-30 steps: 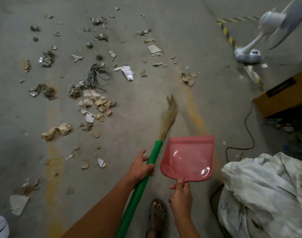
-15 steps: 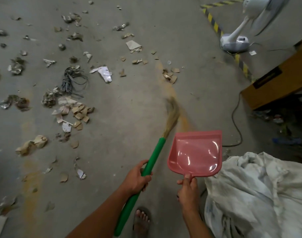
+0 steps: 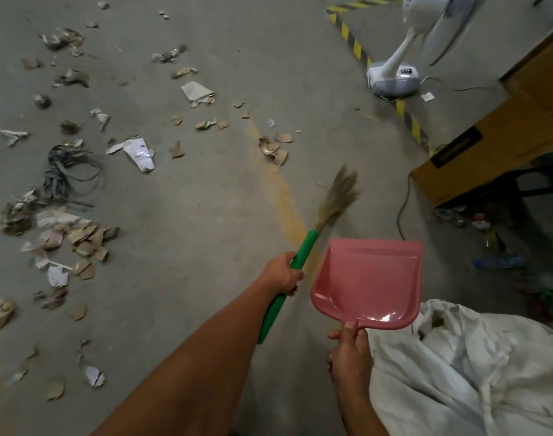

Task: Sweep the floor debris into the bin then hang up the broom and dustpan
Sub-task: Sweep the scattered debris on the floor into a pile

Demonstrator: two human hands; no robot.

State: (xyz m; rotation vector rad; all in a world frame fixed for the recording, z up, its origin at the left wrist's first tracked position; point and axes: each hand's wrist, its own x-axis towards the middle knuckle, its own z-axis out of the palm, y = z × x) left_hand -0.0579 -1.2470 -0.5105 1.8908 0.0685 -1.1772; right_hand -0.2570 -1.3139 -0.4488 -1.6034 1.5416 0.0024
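Left hand (image 3: 281, 273) grips green broom (image 3: 303, 256) at frame centre; right hand (image 3: 350, 357) clenches pink dustpan (image 3: 368, 283) handle, lower right. Debris (image 3: 77, 243) scattered left; box (image 3: 476, 152) label unreadable.

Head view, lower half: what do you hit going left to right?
Pile of torn brown cardboard scraps → left hand gripping the green-handled straw broom → pink plastic dustpan held by the right hand → crumpled white sack.
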